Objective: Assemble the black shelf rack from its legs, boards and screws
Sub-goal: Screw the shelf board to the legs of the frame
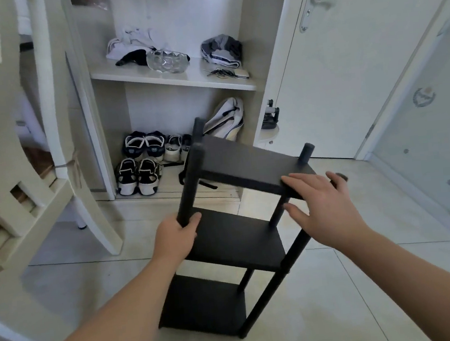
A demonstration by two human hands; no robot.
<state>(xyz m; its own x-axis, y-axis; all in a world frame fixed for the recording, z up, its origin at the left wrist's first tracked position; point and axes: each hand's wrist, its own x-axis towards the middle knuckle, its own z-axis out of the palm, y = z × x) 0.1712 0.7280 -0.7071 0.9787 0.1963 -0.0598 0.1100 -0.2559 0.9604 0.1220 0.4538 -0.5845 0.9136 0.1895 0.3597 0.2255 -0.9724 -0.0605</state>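
The black shelf rack [234, 241] stands tilted on the tiled floor in the middle of the view, with three boards joined by round black legs. Its top board [245, 162] leans away from me, and leg ends stick up above it. My left hand [176, 238] grips the near left leg [189, 185] just above the middle board. My right hand [319, 202] lies over the near right corner of the top board with fingers spread and fairly straight. I see no loose screws.
An open white cupboard [175, 78] stands right behind the rack, with several shoes [140, 165] on its floor and clothes and a glass bowl [166, 61] on its shelf. A white chair [23, 163] is at left, a white door [345, 60] at right.
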